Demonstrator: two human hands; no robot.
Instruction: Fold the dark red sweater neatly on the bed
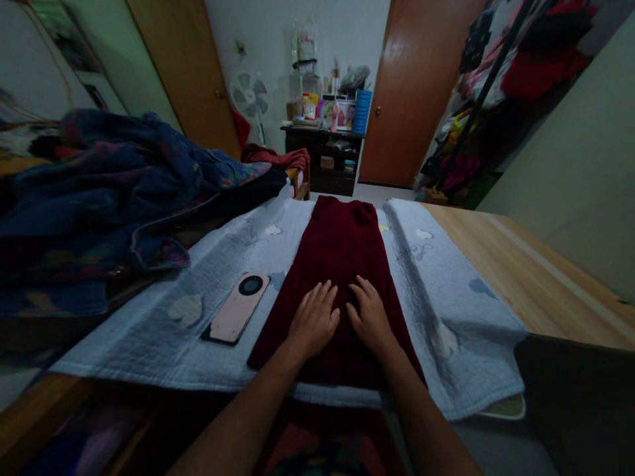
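A dark red garment (pixel 342 244) lies flat and lengthwise on a pale blue quilted cloth (pixel 198 357). My left hand (pixel 313 322) rests palm down on the garment's middle, its fingers stretched forward. Just right of it, my right hand (pixel 368 317) also lies on the red fabric with its fingers apart. A small gap of red cloth shows between the two hands, and neither holds anything. On the quilted cloth to the left of the garment is a pink phone (pixel 233 317), its round black camera facing up.
Heaped blue patterned clothes (pixel 114 192) cover the left side. A wooden board (pixel 516 264) extends along the right. Beyond the far edge stand a black shelf (pixel 322 158) with small items, a white fan (pixel 251 96) and hanging clothes (pixel 540 73).
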